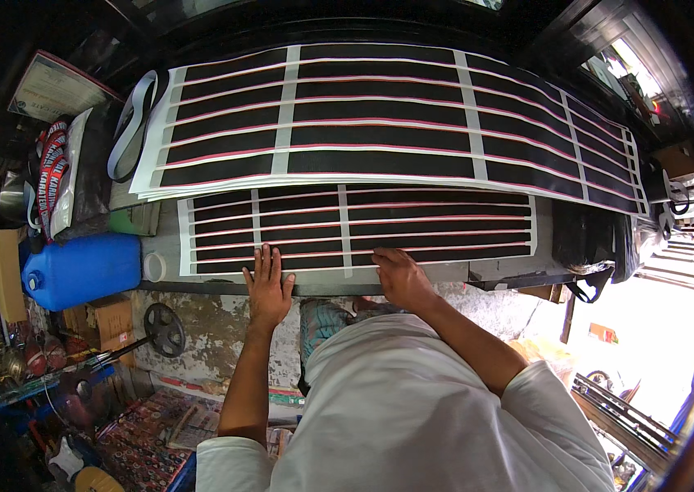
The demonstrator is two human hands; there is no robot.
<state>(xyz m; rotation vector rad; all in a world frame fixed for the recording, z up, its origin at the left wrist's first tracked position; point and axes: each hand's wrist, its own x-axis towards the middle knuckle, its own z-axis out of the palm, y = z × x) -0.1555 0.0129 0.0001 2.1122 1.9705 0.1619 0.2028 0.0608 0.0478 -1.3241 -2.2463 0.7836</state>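
A white sheet with rows of black strips edged in pink and white (437,231) lies flat on the grey bench. Pale bands cross the strips. My left hand (267,289) rests at its front edge with fingers stretched onto the black surface. Farther right along that edge, my right hand (402,277) is closed, its fingers curled down against the sheet. Whatever those fingers hold, if anything, is hidden. Behind, a larger stack of similar striped sheets (384,111) overlaps the back of the front sheet.
A blue jerrycan (88,266) stands left of the bench, near a white ring (155,266). A looped white strap (127,131) sits beside the stack. Black plastic bags (584,238) are at the bench's right end. Below left is a black handwheel (164,330).
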